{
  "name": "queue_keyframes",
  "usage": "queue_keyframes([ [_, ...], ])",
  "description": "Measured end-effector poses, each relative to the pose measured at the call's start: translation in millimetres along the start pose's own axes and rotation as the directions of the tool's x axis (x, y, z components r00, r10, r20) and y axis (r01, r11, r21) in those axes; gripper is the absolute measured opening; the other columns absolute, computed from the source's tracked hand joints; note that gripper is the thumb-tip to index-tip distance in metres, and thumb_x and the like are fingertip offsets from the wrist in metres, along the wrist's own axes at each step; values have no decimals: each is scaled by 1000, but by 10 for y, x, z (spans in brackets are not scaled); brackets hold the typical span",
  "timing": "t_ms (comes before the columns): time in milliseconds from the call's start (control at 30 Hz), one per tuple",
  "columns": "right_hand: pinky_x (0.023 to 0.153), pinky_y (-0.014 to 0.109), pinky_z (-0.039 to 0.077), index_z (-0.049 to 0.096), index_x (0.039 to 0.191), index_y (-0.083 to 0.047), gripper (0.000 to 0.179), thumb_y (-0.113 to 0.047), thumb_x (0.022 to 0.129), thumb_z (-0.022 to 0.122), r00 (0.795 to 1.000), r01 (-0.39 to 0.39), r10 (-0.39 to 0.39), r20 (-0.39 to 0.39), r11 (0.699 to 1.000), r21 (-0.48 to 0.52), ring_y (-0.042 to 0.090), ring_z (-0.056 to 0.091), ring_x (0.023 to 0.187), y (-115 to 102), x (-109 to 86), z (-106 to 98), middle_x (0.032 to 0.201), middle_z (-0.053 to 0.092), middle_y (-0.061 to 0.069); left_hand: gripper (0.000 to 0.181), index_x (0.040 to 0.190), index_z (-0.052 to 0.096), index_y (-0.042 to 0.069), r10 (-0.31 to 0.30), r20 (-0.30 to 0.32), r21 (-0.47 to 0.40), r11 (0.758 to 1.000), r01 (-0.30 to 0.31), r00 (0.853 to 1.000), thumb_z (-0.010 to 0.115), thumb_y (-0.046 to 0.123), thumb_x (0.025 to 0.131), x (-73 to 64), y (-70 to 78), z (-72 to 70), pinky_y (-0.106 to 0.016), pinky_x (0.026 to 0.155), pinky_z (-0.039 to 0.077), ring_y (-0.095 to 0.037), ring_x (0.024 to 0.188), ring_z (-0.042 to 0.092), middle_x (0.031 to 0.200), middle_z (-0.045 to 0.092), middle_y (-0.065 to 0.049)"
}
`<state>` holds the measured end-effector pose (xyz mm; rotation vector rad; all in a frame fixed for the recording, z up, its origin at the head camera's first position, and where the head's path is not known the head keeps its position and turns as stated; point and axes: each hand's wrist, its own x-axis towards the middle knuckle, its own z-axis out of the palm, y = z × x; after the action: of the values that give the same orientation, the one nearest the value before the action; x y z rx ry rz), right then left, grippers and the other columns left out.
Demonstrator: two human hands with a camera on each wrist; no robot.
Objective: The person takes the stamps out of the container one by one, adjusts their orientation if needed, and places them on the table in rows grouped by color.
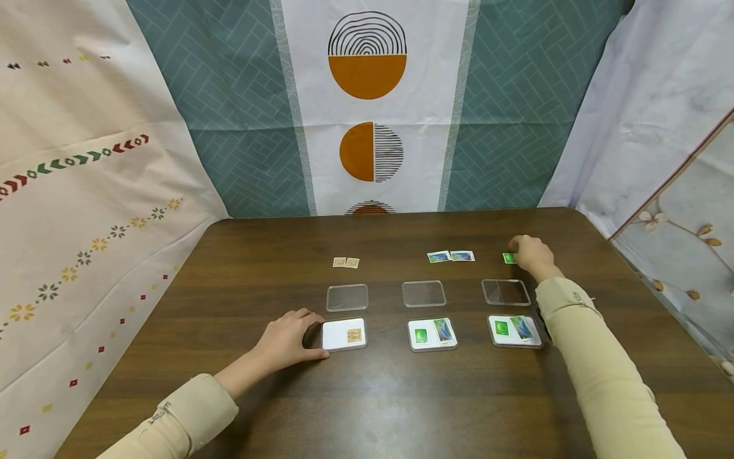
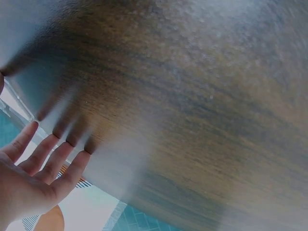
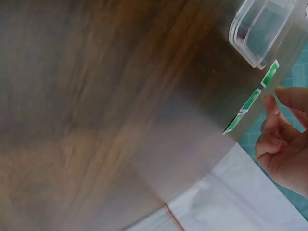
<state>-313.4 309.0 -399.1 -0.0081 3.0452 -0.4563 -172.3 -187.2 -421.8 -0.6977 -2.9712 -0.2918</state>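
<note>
Fingers (image 2: pixel 70 174) of the left hand (image 1: pixel 289 339): extended and spread, with thumb and fingertips touching the edges at the left end of a clear-rimmed rectangular plastic case (image 1: pixel 350 348). Fingers of the right hand (image 1: pixel 533 257): curled, thumb and index tips close together; whether they have hold of anything cannot be told.

Surroundings, largest first: a teal, white and orange fabric hanging (image 1: pixel 241 83) stands behind the dark brown wood-grain bench (image 1: pixel 390 401). Two further clear-rimmed cases (image 1: pixel 518 345) lie right of the first; each contains a white card with one green and one blue stamp. Three clear plastic rectangular shells (image 1: pixel 423 293) lie in a row behind the cases. Two blue-and-white stamps (image 1: pixel 462 255) and two tan stamps (image 1: pixel 352 262) lie farther back.

In the head view, the right hand obstructs part of the green row.

Position relative to fingers: the case at the left hand contains a white card (image 1: pixel 335 336) with one tan stamp at its right. Three small green rectangular stamps (image 3: pixel 250 100) lie on the bench, just beside the right-hand fingertips.
</note>
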Motion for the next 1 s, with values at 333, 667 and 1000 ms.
queue_keyframes([
  [333,79,57,47,59,114,5,31,-8,85,65,998,62,-61,27,998,-18,52,54,103,46,-15,24,122,54,32,60,111,65,13,-8,4,-4,1000,8,1000,80,49,65,-4,-1,-12,-47,72,52,-27,99,63,108,65,-6],
  [667,76,57,47,60,112,4,29,-6,85,65,999,41,-41,0,999,-27,53,55,101,44,-56,32,120,55,34,60,111,65,12,-7,9,-5,1000,7,1000,80,49,65,1,6,-14,-48,72,52,-28,99,63,108,65,-6],
  [1000,71,55,49,59,112,4,27,-3,86,61,999,38,-38,-12,999,-30,51,58,93,53,-52,24,114,57,36,61,111,65,12,-6,10,2,1000,6,1000,80,50,65,8,-4,2,-47,73,52,-27,99,63,108,65,-6],
])
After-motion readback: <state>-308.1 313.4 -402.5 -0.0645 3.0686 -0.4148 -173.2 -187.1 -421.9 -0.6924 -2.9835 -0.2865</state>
